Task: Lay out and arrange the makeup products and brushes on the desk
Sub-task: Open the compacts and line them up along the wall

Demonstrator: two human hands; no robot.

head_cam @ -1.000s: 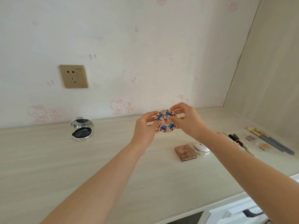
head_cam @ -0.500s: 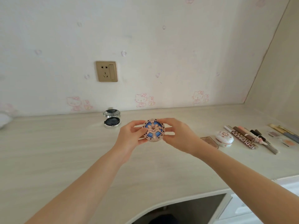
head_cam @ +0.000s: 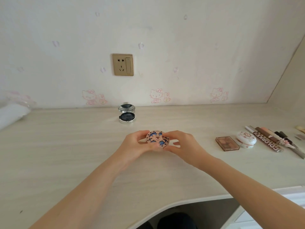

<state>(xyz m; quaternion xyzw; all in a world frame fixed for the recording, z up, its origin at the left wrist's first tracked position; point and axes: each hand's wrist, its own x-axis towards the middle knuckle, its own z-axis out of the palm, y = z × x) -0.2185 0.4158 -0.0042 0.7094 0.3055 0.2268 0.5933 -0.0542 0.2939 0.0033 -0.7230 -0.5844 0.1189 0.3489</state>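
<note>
Head view, single frame. The patterned round compact [head_cam: 157,138], with a pink lid bearing a blue petal design, sits at the centre of the desk [head_cam: 66,154], held between both hands. The left hand [head_cam: 137,144] grips it from 9 o'clock, with fingers curled round the far rim and the thumb at the near rim. The right hand [head_cam: 183,146] pinches it from 3 o'clock, with the thumb low on the near edge and fingertips on the upper edge; its remaining fingers are loosely bent. The lid face tilts toward the camera. Whether the underside touches the desk cannot be told, as the fingers hide it. With the held compact as the dial centre: an open silver compact [head_cam: 127,114] lies at 11 o'clock near the wall, well apart, its lid raised and its interior dark. At 3 o'clock, well apart, a brown rectangular eyeshadow palette [head_cam: 227,143] lies flat. Just beside it to the right is a white oval case [head_cam: 246,139] with a floral top, then a brown tube marked COLORKEY [head_cam: 267,141], and then a row of pencils and brushes [head_cam: 287,142] lying side by side at the frame edge. A gold wall socket [head_cam: 123,64] is at 11 o'clock, high on the wall. A white roll [head_cam: 11,114] lies at 10 o'clock, at the far left edge of the desk.
</note>
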